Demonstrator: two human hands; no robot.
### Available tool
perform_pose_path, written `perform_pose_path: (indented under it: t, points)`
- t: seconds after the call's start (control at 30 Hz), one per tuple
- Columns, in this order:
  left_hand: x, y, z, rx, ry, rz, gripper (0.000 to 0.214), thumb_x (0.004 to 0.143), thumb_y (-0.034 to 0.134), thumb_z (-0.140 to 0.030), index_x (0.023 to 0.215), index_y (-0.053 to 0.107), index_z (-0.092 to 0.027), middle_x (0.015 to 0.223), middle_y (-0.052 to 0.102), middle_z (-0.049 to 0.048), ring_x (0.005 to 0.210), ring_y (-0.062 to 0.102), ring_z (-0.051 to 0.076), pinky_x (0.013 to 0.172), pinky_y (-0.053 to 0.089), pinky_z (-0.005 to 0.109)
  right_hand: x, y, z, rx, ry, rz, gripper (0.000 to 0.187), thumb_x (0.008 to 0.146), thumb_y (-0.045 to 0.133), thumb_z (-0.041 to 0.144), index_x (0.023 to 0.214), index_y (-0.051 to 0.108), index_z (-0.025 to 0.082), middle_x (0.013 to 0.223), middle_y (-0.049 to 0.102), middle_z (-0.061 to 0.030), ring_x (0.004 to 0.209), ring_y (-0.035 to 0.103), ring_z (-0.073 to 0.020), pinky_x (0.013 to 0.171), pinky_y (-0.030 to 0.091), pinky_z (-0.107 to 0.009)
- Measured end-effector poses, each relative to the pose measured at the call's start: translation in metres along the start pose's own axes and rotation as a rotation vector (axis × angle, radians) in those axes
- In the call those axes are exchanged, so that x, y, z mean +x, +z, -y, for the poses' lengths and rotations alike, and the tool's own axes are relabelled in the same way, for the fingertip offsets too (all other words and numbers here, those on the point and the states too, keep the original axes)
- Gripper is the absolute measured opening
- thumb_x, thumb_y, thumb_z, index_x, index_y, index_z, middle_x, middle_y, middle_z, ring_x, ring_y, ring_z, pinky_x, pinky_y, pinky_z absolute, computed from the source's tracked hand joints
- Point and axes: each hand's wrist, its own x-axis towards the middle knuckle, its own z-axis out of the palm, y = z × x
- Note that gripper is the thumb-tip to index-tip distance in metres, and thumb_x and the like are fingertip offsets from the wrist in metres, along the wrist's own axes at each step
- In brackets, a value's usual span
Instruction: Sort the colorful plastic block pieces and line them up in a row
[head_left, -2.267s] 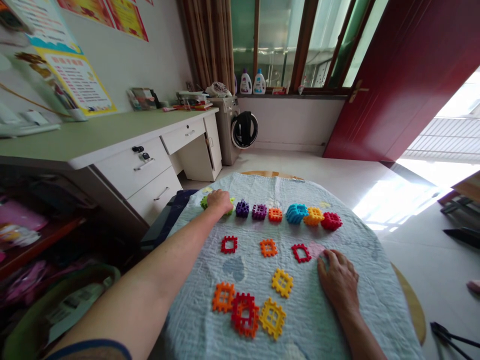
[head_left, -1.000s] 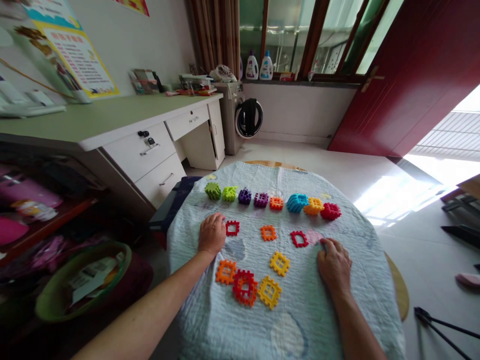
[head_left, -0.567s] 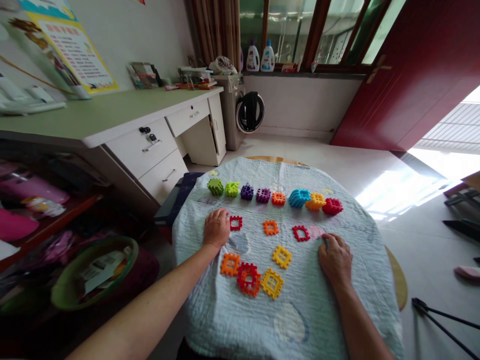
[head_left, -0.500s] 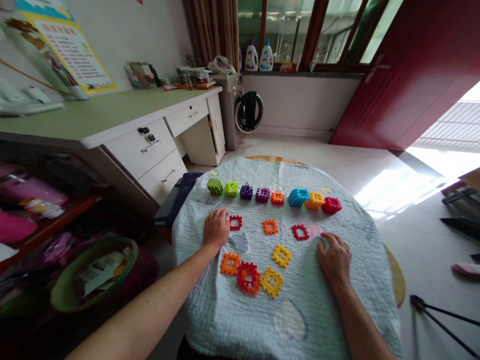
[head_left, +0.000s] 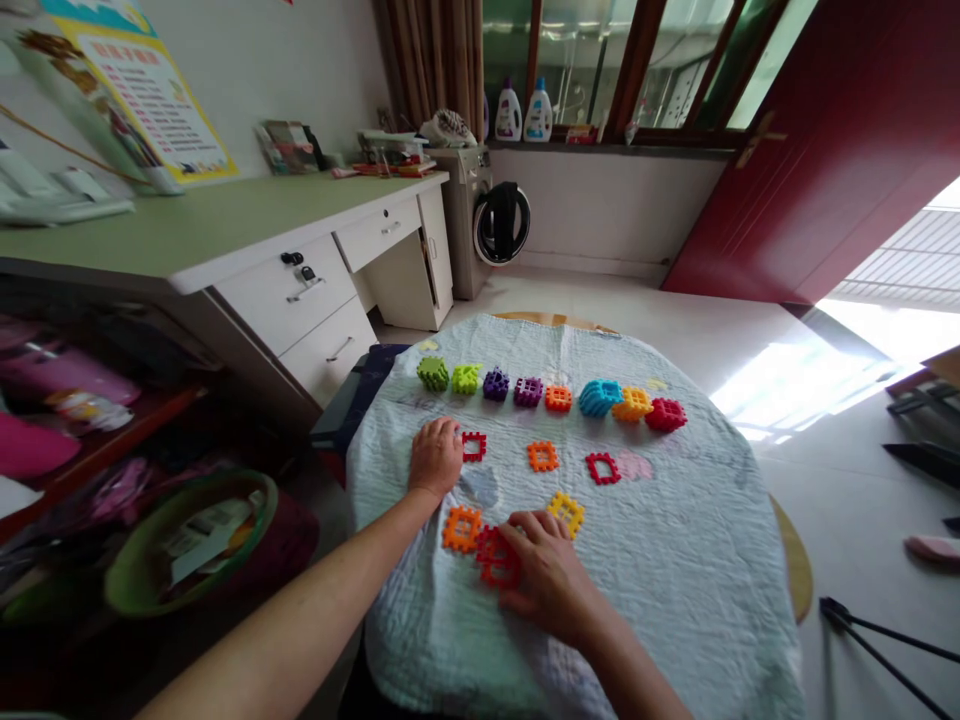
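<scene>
My left hand (head_left: pixel 437 457) rests on the cloth with its fingers loosely bent, holding nothing that I can see. Close beside its fingertips lies a red plastic square frame (head_left: pixel 474 446). My right hand (head_left: pixel 546 568) is over the front group of interlocking squares, thumb and fingers apart at the right edge of a red square (head_left: pixel 495 548). That one overlaps another reddish square under it. An orange square (head_left: pixel 463 529) lies to the left, and a yellow square (head_left: pixel 567 513) is partly behind my right fingers. Farther back are an orange square (head_left: pixel 543 457) and a red square frame (head_left: pixel 603 468).
Along the back of the cloth-covered round table (head_left: pixel 675 560) stands a row of small built blocks, among them a green block (head_left: pixel 433 373), a blue block (head_left: pixel 600 397) and a red block (head_left: pixel 666 414). A desk (head_left: pixel 225 225) and a basket (head_left: pixel 120 590) are on the left.
My right hand has moved left from the table's right side to the front group of squares and now covers the front yellow square. My left hand has stayed put.
</scene>
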Motion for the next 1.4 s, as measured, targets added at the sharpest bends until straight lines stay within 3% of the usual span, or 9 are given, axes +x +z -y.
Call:
perform_pose_path:
  t: [0.23, 0.4, 0.53, 0.8, 0.93, 1.13, 1.3, 1.4]
  points:
    - [-0.001, 0.002, 0.001, 0.016, 0.003, 0.003, 0.019, 0.089, 0.052, -0.021, 0.104, 0.063, -0.02, 0.113, 0.066, 0.0091, 0.107, 0.057, 0.026, 0.096, 0.044, 0.04, 0.012, -0.003, 0.003, 0.005, 0.017, -0.063, 0.01, 0.083, 0.062, 0.023, 0.093, 0.067, 0.022, 0.098, 0.065, -0.0053, 0.093, 0.054, -0.0207, 0.085, 0.039, -0.034]
    - [-0.001, 0.001, 0.001, 0.008, 0.01, 0.008, 0.019, 0.089, 0.051, -0.022, 0.105, 0.062, -0.02, 0.114, 0.066, 0.0096, 0.108, 0.057, 0.027, 0.096, 0.044, 0.041, 0.033, -0.003, -0.013, 0.159, 0.087, -0.235, 0.016, 0.091, 0.049, 0.021, 0.08, 0.061, 0.02, 0.083, 0.062, -0.0034, 0.076, 0.055, -0.0156, 0.072, 0.04, -0.028]
    - [-0.001, 0.0, 0.001, -0.003, 0.013, 0.01, 0.019, 0.09, 0.05, -0.022, 0.104, 0.062, -0.02, 0.114, 0.066, 0.0097, 0.107, 0.057, 0.027, 0.096, 0.044, 0.041, 0.051, 0.003, -0.029, 0.274, 0.246, -0.435, 0.004, 0.081, 0.054, 0.023, 0.078, 0.056, 0.021, 0.075, 0.059, 0.0, 0.065, 0.052, -0.014, 0.063, 0.039, -0.026]
    - [-0.001, 0.001, 0.001, -0.014, 0.005, 0.011, 0.019, 0.089, 0.052, -0.022, 0.105, 0.062, -0.021, 0.114, 0.066, 0.0092, 0.108, 0.057, 0.027, 0.098, 0.043, 0.041, 0.053, -0.009, -0.052, 0.546, 0.366, -0.573, 0.026, 0.082, 0.057, 0.045, 0.081, 0.063, 0.02, 0.068, 0.06, -0.0008, 0.065, 0.052, -0.0159, 0.061, 0.041, -0.027]
    - [-0.001, 0.0, 0.001, -0.018, 0.007, 0.013, 0.018, 0.088, 0.052, -0.022, 0.103, 0.062, -0.02, 0.113, 0.066, 0.0093, 0.108, 0.057, 0.027, 0.098, 0.044, 0.041, 0.04, -0.016, -0.066, 0.636, 0.451, -0.612, 0.036, 0.077, 0.061, 0.047, 0.098, 0.06, 0.019, 0.057, 0.048, 0.0068, 0.052, 0.044, -0.013, 0.05, 0.035, -0.025]
    - [-0.001, 0.001, 0.002, -0.021, 0.021, 0.0, 0.019, 0.089, 0.048, -0.02, 0.101, 0.063, -0.021, 0.111, 0.067, 0.0093, 0.106, 0.058, 0.027, 0.096, 0.044, 0.041, 0.021, -0.021, -0.083, 0.601, 0.464, -0.62, 0.035, 0.076, 0.059, 0.046, 0.098, 0.062, 0.018, 0.058, 0.05, 0.0062, 0.054, 0.049, -0.0136, 0.055, 0.041, -0.026]
    - [0.0, 0.002, 0.005, -0.04, 0.03, -0.008, 0.02, 0.091, 0.045, -0.02, 0.101, 0.063, -0.021, 0.112, 0.067, 0.0091, 0.105, 0.058, 0.026, 0.095, 0.045, 0.04, 0.005, -0.04, -0.11, 0.501, 0.526, -0.739, 0.041, 0.078, 0.058, 0.049, 0.102, 0.065, 0.017, 0.067, 0.059, 0.0007, 0.059, 0.052, -0.0152, 0.059, 0.043, -0.028]
    - [0.0, 0.003, 0.006, -0.045, 0.036, -0.016, 0.021, 0.092, 0.044, -0.021, 0.1, 0.063, -0.02, 0.11, 0.067, 0.0092, 0.105, 0.058, 0.026, 0.095, 0.045, 0.04, -0.005, -0.05, -0.127, 0.453, 0.547, -0.742, 0.046, 0.08, 0.053, 0.051, 0.107, 0.066, 0.016, 0.068, 0.059, -0.0004, 0.057, 0.051, -0.0154, 0.058, 0.043, -0.028]
